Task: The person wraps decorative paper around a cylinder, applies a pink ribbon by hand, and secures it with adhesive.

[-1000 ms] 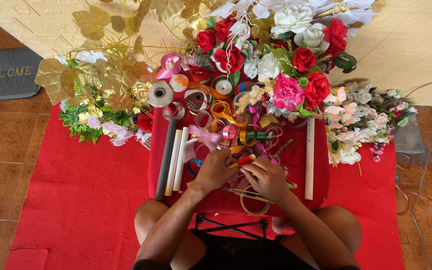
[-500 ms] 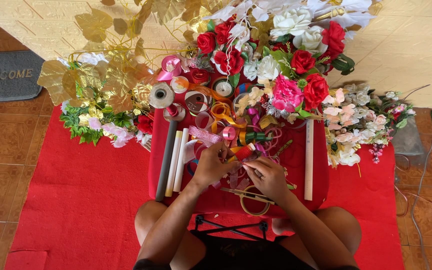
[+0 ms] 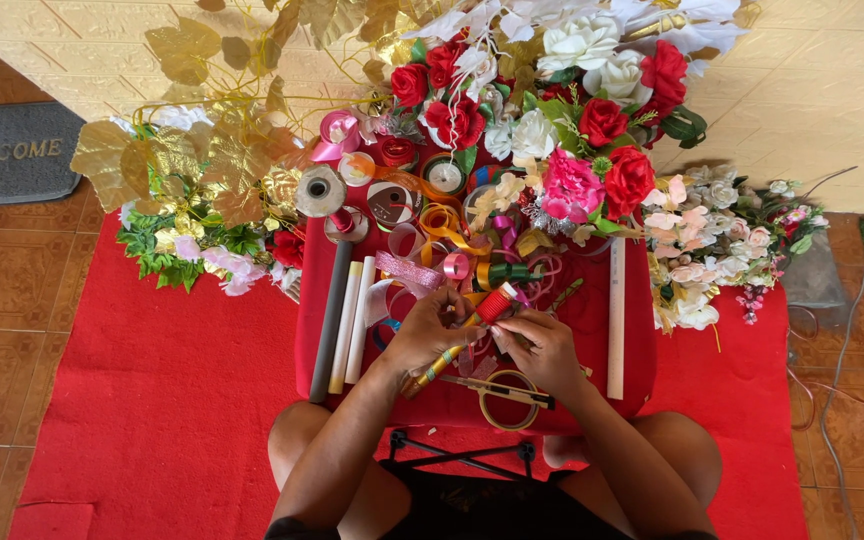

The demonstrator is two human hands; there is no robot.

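My left hand grips a thin green-and-yellow stick that slants across the red-covered table. A small red spool sits at the stick's upper end, just above my fingers. My right hand pinches the same stick close below the spool, fingertips nearly touching those of the left hand. Just in front of my hands, a ring of tape lies flat with a dark thin tool across it.
A grey tube and two white tubes lie left of my hands, a white rod to the right. Ribbon rolls crowd the table's far half. Artificial roses, gold leaves and small blossoms surround it on a red mat.
My hands have drawn slightly closer together, and the red spool end of the stick now shows above my fingers. Everything else on the table stays put.
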